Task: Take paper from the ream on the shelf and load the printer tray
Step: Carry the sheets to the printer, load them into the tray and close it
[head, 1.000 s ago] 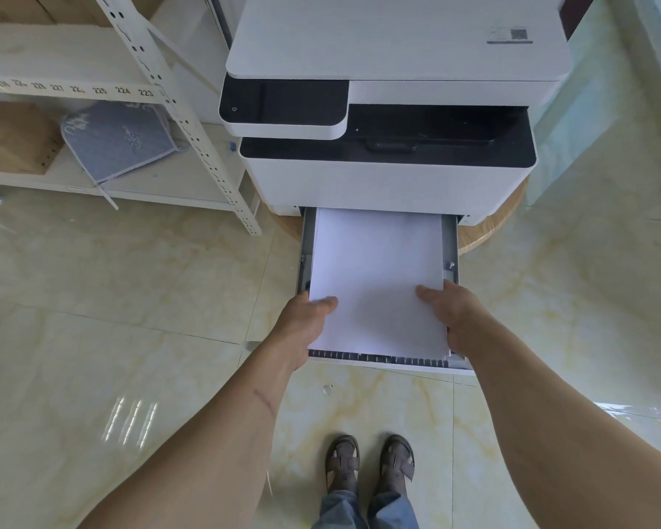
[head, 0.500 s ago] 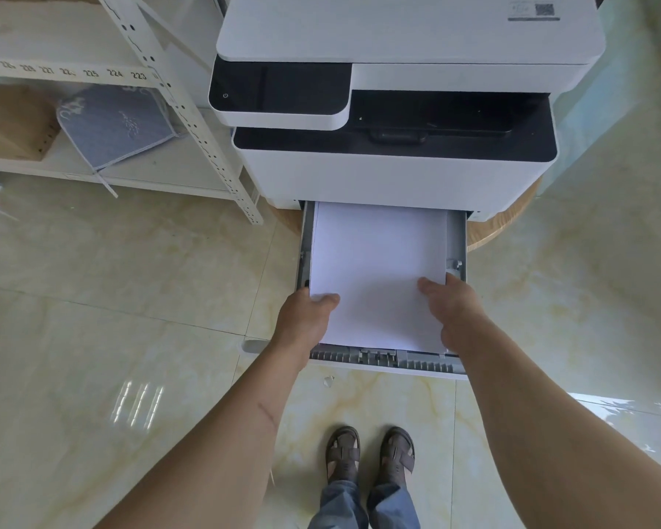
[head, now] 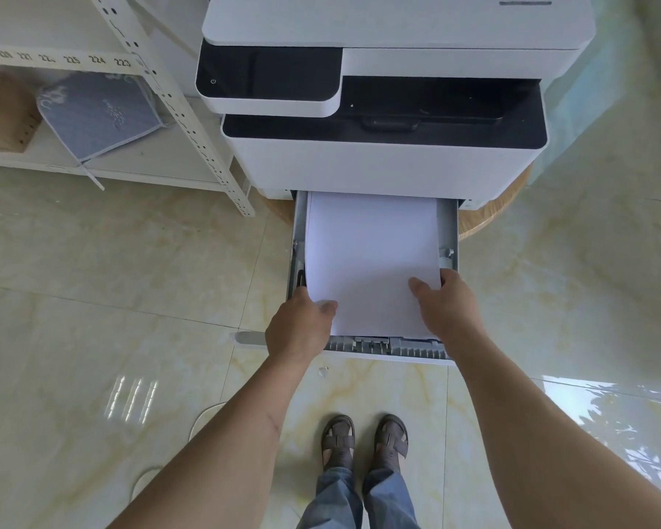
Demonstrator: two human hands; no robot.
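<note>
While the shelf (head: 191, 120) stands well off to the left of both hands, with a blue-grey cushion-like pad (head: 100, 116) and a brown box (head: 1, 112) on its lower board, the left hand (head: 302, 330) sits at the near left corner of the paper stack (head: 371, 261), thumb on top of the sheets and the fingers curled under the edge, so it grips that corner. Between the two hands the paper lies in the pulled-out printer tray (head: 449, 238), slightly skewed, its far end running under the printer (head: 386, 108) and its near edge stopping short of the tray's ribbed front lip. Above and beyond the hands the printer's white body rests on a round wooden table (head: 493, 211). To the right, the right hand (head: 447, 307) holds the near right corner of the stack the same way, thumb pressed on the top sheet, fingers hidden beneath. Below the hands, on the glossy marble-patterned floor (head: 92, 299), the person's sandalled feet (head: 363, 440) point toward the tray.
</note>
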